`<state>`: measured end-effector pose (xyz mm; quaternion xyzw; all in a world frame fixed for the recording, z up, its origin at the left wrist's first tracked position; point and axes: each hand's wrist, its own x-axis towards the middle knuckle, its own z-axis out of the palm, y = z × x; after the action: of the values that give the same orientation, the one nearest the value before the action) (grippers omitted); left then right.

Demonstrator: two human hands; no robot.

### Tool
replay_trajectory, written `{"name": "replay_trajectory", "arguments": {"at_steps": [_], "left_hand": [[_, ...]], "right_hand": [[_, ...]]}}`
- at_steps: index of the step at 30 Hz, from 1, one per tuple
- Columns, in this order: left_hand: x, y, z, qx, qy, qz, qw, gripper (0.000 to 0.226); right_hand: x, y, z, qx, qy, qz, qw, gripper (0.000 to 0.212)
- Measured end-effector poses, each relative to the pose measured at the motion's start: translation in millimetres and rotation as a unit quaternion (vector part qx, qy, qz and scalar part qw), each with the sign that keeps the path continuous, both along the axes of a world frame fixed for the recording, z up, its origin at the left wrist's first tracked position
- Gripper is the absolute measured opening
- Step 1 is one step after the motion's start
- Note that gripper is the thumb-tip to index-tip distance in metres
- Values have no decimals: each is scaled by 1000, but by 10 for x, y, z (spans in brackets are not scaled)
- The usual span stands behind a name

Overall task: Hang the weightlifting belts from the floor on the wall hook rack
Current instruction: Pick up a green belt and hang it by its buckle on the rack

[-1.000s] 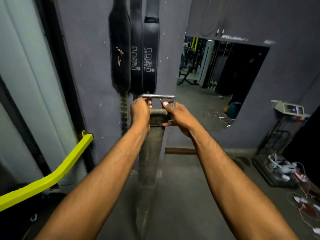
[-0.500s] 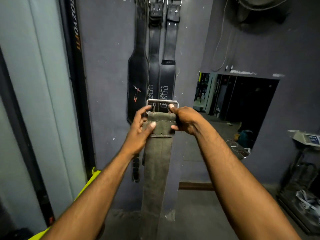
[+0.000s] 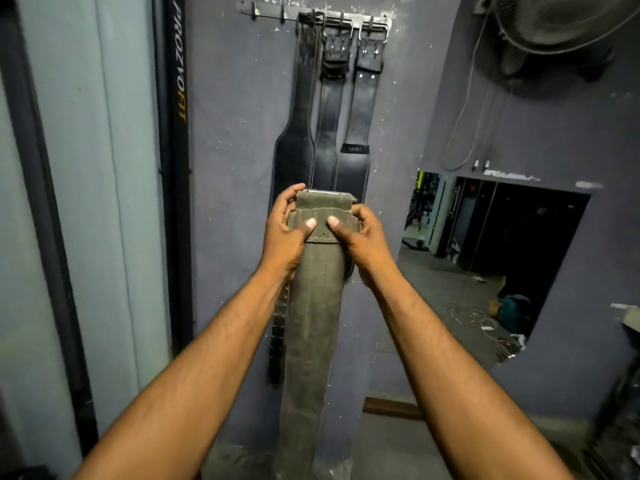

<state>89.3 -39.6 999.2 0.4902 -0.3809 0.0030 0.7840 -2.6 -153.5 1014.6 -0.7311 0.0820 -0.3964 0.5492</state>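
Both forearms reach forward and upward, side by side, towards the grey wall. The left hand point(image 3: 285, 233) and the right hand point(image 3: 367, 237) are each clamped on the top end of an olive-green belt point(image 3: 311, 323). The thumbs press on its front face, close together but not touching, and the fingers curl round its edges to the back. A thin strip of metal shows along the belt's upper edge (most likely the buckle, though only its rim is in sight).

From the hands the green belt hangs straight down between the forearms and runs out of the bottom of the view, so its lower end cannot be seen. Its top end sits well below the wall hook rack point(image 3: 273, 13), in front of the lower halves of the belts hanging there.

The rack is a metal strip high on the wall. Three black belts hang from its right part by their buckles: a wide black belt point(image 3: 298, 147) on the left, a middle black belt point(image 3: 327, 133) touching it, and a right black belt point(image 3: 360, 126). Two more hooks show to their left.

A black upright post point(image 3: 176, 202) with lettering stands left of the wall, and a fan point(image 3: 554, 26) is mounted upper right.
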Motion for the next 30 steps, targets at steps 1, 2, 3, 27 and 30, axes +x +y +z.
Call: {"name": "replay_trajectory", "arguments": {"at_steps": [1,2,3,27,30], "left_hand": [[1,-30,29,-4,-6,8,1000,63],[6,-54,68,-9,-13,15,1000,63],[13,-77,115,-18,-15,20,1000,63],[13,-352,891,-69,-4,36,997,61],[-34,-385,960,-66,-26,33,997,61]], "right_hand": [[6,-13,22,22,-3,0,1000,42],[-6,-31,25,54,-4,15,998,49],[-18,-50,3,69,7,36,997,53],[-241,-229,-605,22,154,84,984,24],[-217,-170,-652,31,116,35,992,23]]}}
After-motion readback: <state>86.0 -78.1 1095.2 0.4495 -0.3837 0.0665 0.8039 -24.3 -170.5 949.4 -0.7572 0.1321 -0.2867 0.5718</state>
